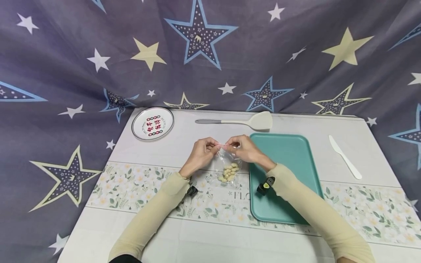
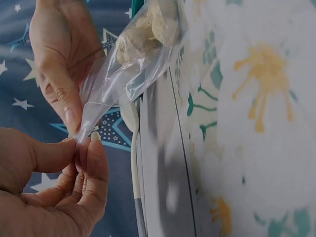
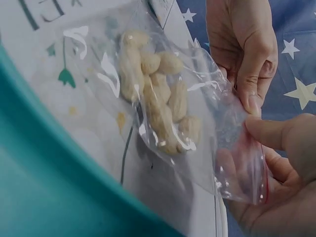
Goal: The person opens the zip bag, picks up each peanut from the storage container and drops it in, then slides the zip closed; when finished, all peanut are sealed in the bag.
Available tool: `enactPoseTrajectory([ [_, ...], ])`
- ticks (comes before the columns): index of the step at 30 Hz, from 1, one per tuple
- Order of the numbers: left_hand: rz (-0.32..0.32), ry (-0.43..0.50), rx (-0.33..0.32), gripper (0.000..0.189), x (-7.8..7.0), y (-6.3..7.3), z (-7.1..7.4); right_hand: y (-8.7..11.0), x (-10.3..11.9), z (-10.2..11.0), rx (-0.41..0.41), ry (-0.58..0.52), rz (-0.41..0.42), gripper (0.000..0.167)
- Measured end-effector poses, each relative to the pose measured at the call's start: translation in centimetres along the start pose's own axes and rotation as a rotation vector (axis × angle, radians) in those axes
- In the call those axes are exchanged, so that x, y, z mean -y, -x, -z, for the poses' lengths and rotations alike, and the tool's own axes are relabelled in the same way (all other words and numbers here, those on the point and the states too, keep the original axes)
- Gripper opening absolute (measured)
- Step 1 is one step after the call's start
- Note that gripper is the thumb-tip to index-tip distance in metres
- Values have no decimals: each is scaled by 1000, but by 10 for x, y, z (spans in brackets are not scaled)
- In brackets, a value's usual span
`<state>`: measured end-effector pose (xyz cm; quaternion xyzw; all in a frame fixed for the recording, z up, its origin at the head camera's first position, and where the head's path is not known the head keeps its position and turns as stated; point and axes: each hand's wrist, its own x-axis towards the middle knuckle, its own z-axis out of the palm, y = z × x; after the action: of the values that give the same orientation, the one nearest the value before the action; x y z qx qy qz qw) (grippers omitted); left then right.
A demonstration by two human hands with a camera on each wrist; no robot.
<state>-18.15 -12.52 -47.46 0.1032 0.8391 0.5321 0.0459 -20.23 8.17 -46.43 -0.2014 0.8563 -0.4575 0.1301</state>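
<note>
Between both hands hangs a clear zip bag (image 3: 197, 168) with a red strip along its top edge. Several unshelled peanuts (image 3: 160, 108) lie in the lower part of the bag. My left hand (image 1: 203, 153) pinches the bag's top edge between thumb and fingers. Close beside it, my right hand (image 1: 245, 148) pinches the same edge, the two thumbs nearly meeting. In the left wrist view the thumb and fingertips of the left hand (image 2: 59, 182) grip the plastic. Whether the bag's seal is parted cannot be told.
A teal tray (image 1: 286, 146) lies under the right forearm. Behind the hands is a white spatula (image 1: 261, 121) with a grey handle. A round plate (image 1: 138, 124) with red lettering stands at the back left, and a white plastic knife (image 1: 345, 157) lies at the right. A starry cloth hangs behind the table.
</note>
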Motion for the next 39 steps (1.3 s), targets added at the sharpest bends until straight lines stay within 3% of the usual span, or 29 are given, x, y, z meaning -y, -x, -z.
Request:
enactPoseTrajectory([
  [12, 52, -6, -17, 13, 1, 0, 3, 6, -10, 9, 4, 49, 3, 16],
  [28, 55, -20, -24, 16, 10, -1, 11, 20, -15, 26, 6, 39, -51, 16],
  [39, 68, 17, -56, 15, 11, -2, 10, 20, -19, 26, -77, -30, -122, 17],
])
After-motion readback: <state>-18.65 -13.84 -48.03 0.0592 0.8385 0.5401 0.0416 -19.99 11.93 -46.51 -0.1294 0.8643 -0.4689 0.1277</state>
